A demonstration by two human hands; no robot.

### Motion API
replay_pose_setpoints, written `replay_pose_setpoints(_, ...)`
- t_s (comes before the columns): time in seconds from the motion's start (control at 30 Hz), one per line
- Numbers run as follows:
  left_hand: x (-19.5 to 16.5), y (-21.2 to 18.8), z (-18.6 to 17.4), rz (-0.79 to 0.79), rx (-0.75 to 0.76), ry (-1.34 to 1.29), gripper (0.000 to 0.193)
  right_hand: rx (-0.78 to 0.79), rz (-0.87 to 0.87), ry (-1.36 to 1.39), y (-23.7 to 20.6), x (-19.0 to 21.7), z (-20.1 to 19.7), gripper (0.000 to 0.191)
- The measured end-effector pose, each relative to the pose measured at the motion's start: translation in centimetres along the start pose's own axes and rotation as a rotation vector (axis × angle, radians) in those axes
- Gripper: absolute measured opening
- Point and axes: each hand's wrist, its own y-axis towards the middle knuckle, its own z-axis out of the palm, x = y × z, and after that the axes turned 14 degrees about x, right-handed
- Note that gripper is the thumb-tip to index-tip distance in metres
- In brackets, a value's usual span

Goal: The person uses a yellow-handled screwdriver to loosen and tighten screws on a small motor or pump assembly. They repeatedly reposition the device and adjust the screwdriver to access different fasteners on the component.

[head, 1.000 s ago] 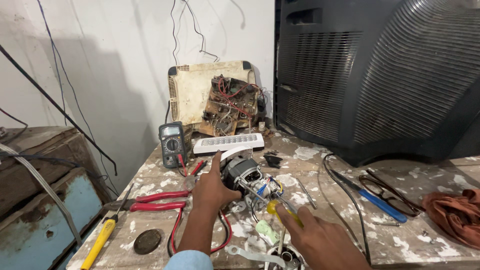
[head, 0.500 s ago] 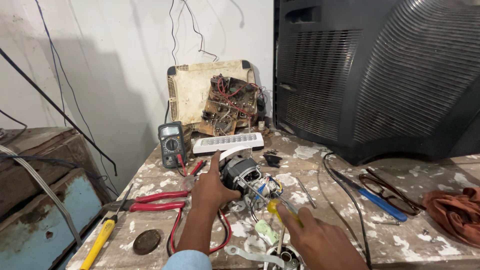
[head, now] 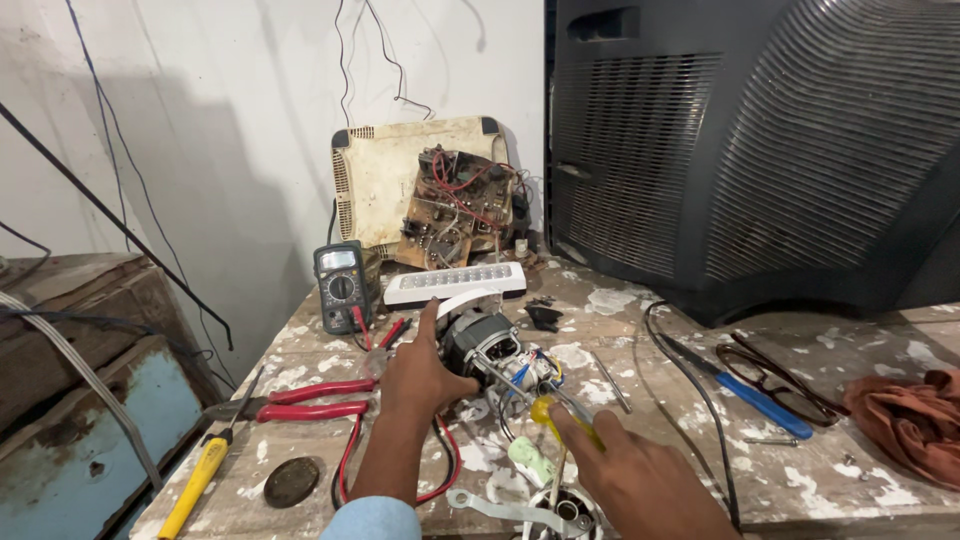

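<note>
Nothing has moved: left hand (head: pixel 425 372) still steadies the motor (head: pixel 478 340) mid-bench (head: pixel 640 400), fingers wrapped on it; right hand (head: pixel 640 480) grips a screwdriver (head: pixel 548 412) against it. Motor open, wires exposed, work unfinished.

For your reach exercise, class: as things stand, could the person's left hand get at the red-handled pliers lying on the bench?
Probably yes. The left hand rests on the small motor, and the red-handled pliers lie just to its left with only bare bench between them.

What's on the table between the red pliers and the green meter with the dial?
In the head view, between the red pliers and the meter lies mostly bare, paint-stained table; the meter's red probe leads lie just beside that stretch.
</note>
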Motion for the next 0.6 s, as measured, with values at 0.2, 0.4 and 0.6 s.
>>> replay_pose_setpoints(0.2,-0.2,0.1,0.0,-0.029,0.018,0.018,0.135,0.025,-0.004,0.045,-0.5,-0.1,-1.0,0.079)
replay_pose_setpoints(0.4,-0.3,0.0,-0.1,-0.034,0.029,0.015,0.135,0.053,0.018,0.05,-0.6,-0.1,-1.0,0.076)
replay_pose_setpoints(0.6,-0.6,-0.2,-0.2,-0.045,0.039,0.015,0.134,0.053,0.001,0.059,-0.5,-0.5,-0.7,0.071)
